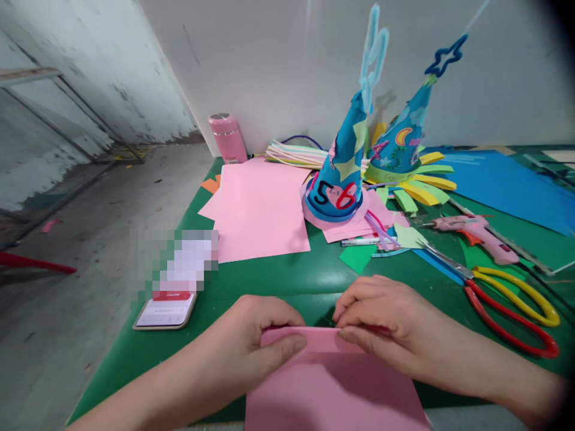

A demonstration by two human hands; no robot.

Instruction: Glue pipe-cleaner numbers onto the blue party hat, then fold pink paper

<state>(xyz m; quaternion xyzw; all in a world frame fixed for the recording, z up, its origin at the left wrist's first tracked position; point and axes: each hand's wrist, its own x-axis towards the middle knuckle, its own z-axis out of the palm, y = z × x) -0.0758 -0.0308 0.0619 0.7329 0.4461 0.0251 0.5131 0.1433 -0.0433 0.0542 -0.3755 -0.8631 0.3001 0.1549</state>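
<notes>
A sheet of pink paper lies before me at the near edge of the table, its far edge raised and bent over in a narrow strip. My left hand pinches that edge at its left part, thumb on the near face and fingers behind. At the right part of the same edge, my right hand grips in the same way, its thumb pressed on the paper. A short stretch of the edge shows between the two thumbs. The fingertips behind the paper are partly hidden.
Beyond my hands lie more pink sheets, and two decorated blue cone hats stand behind. Scissors and a pink glue gun lie on the right. A phone rests on the left; a pink bottle stands at the back.
</notes>
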